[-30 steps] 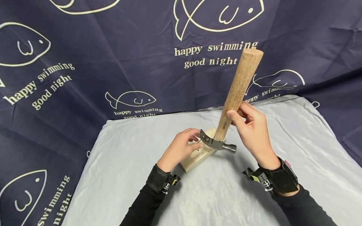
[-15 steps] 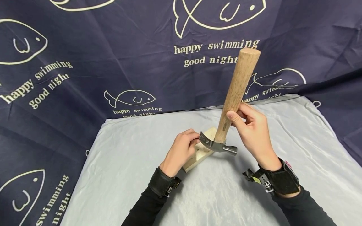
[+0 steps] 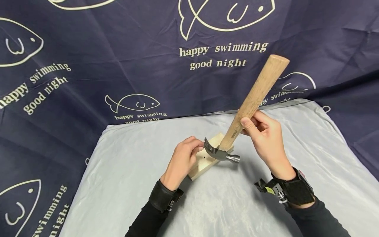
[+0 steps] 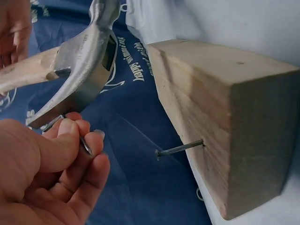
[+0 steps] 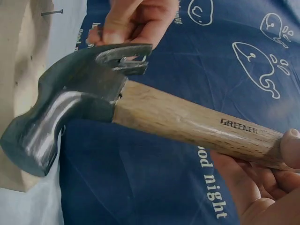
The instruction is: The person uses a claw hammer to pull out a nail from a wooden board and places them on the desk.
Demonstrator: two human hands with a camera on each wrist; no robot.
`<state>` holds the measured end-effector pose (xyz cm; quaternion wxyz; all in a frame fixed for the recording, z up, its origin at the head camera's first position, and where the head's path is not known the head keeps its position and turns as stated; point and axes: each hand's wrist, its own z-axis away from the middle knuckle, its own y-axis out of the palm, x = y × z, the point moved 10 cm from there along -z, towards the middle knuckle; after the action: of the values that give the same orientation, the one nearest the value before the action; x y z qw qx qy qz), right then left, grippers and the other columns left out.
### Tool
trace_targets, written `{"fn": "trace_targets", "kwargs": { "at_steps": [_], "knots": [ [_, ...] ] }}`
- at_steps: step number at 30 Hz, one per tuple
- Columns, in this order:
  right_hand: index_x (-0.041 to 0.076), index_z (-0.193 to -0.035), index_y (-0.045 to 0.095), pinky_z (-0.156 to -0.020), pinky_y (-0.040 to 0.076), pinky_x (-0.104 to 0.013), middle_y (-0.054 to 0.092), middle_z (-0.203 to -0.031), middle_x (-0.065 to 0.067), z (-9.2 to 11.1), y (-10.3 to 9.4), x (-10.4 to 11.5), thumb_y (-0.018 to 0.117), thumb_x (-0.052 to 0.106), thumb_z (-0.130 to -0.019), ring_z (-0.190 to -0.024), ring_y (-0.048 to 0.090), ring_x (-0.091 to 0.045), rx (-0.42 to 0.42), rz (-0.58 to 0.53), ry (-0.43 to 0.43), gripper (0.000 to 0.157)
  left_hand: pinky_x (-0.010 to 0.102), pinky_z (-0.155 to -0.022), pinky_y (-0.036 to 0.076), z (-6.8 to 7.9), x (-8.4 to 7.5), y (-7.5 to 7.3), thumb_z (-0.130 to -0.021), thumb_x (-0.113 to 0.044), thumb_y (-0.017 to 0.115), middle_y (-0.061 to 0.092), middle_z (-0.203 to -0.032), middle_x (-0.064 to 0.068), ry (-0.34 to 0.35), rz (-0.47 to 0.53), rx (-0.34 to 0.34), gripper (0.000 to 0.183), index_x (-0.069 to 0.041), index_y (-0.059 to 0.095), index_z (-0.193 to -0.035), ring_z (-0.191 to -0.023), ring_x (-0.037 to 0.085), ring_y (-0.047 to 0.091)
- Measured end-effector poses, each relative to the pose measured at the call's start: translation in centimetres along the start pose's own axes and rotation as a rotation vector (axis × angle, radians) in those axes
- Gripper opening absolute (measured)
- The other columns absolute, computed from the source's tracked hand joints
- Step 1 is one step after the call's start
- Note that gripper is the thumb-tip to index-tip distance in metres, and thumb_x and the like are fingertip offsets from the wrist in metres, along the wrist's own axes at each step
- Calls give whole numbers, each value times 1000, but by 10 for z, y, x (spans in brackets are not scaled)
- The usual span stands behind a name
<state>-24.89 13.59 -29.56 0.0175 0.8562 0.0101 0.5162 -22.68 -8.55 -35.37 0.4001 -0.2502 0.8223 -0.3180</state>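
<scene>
Head view: handle of the hammer point(image 3: 235, 129) is leaned further to the right than half a second ago. Fingers of the left hand point(image 3: 180, 161) have been drawn together since one second ago and are now set at the tip of the claw point(image 3: 211, 149). Handle is gripped low, near the head, between thumb and fingers of the right hand point(image 3: 267, 138). Wooden block point(image 3: 201, 166) is laid on the pale cloth point(image 3: 133, 184), partly hidden by hammer head and left hand. Judgement: work seems to be centred on the claw and whatever is pinched there; striking face looks unused.

Left wrist view: a pinched nail point(image 4: 86, 144) is held in curled left fingers, pointed end exposed, middle covered. Upper end is brought to the claw tip; whether it is seated in the slot cannot be told. A standing nail point(image 4: 180, 148) is left protruding from the block, dull grey, shank mostly exposed. Hammer head is held apart from the block.

Right wrist view: steel head is dark, shiny where lit; handle is pale grained wood, lettered along its side. Something bright is seen in the claw slot, too small to be identified.
</scene>
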Motion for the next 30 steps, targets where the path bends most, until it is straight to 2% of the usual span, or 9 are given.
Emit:
{"fn": "trace_targets", "kwargs": {
  "at_steps": [3,7,11,14,17,19,22,26,30],
  "knots": [
    [-3,-113,73,-74,62,-26,76,-91,1,0,-3,-3,67,8,-100,-82,74,-7,-19,-24,28,18,28,-78,56,4,-4,-5,-97,-9,69,70,-91,-2,7,-30,-22,8,-12,77,-97,-84,10,65],
    [-1,-112,73,-74,63,-27,74,-91,-2,1,-6,-5,66,9,-101,-83,74,-9,-37,-58,55,16,29,-76,55,6,-5,-9,-98,-6,68,71,-91,0,-20,-35,-68,11,-11,78,-99,-86,13,65],
    [-2,-112,72,-75,63,-29,73,-91,-2,7,-5,-6,66,7,-100,-82,73,-9,-26,-41,51,16,29,-77,57,10,-4,-17,-94,8,65,71,-93,0,-59,-53,-139,24,-9,77,-104,-91,16,66],
    [-5,-110,70,-75,62,-29,72,-88,0,12,-6,-7,67,7,-100,-82,74,-7,-7,49,36,16,29,-81,59,9,3,-39,-91,14,61,71,-97,4,-87,-56,-235,30,-6,76,-109,-91,18,68],
    [-8,-108,69,-75,62,-26,71,-86,3,15,-15,-7,68,7,-100,-82,73,-4,-24,179,23,17,28,-76,58,8,16,-71,-96,6,64,70,-96,7,-129,-64,-347,19,-4,75,-109,-83,19,66],
    [-8,-108,70,-75,62,-24,71,-85,3,15,-26,-6,68,7,-99,-82,73,-3,-64,218,25,17,27,-70,54,8,28,-90,-98,-2,67,70,-92,7,-165,-65,-396,12,-3,75,-106,-77,18,64],
    [-8,-108,71,-75,62,-24,70,-86,0,14,-37,-4,68,5,-99,-82,73,-5,-107,169,23,16,24,-67,48,7,41,-100,-98,-7,69,71,-90,6,-215,-39,-372,11,-5,76,-107,-76,16,65],
    [-7,-108,72,-76,62,-24,71,-88,-1,12,-40,-3,70,3,-97,-83,73,-6,-106,111,11,15,21,-68,50,7,51,-93,-99,-12,70,73,-91,5,-265,30,-291,16,-7,75,-113,-78,15,69],
    [-5,-109,73,-76,62,-24,71,-90,-1,10,-37,-4,71,6,-97,-85,73,-6,-98,154,12,16,21,-72,53,6,54,-86,-100,-14,70,75,-94,3,-287,76,-258,17,-7,75,-115,-81,14,71]
  ]
}}
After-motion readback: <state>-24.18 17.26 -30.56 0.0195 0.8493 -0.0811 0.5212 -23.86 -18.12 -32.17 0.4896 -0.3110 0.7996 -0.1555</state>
